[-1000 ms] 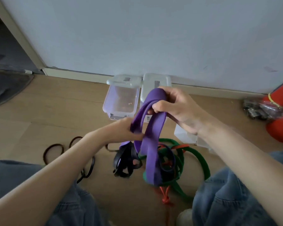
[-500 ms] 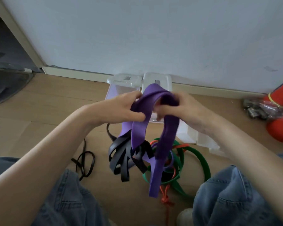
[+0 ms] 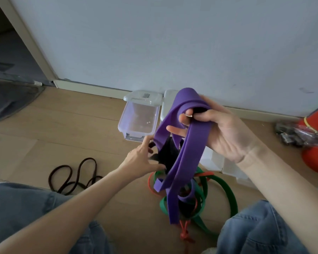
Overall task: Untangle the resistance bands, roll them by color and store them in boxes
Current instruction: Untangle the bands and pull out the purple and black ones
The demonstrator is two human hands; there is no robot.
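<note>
A person seated on the floor is untangling: the right hand holds up a wide purple band, fingers closed round its fold, while the left hand grips black bands (partly hidden behind the purple). Likely next: pulling the black free of the green band tangle below

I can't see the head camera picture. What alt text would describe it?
The right hand holds up a purple band while the left hand pulls at a black band tangled in it, above green bands on the wooden floor.
</note>
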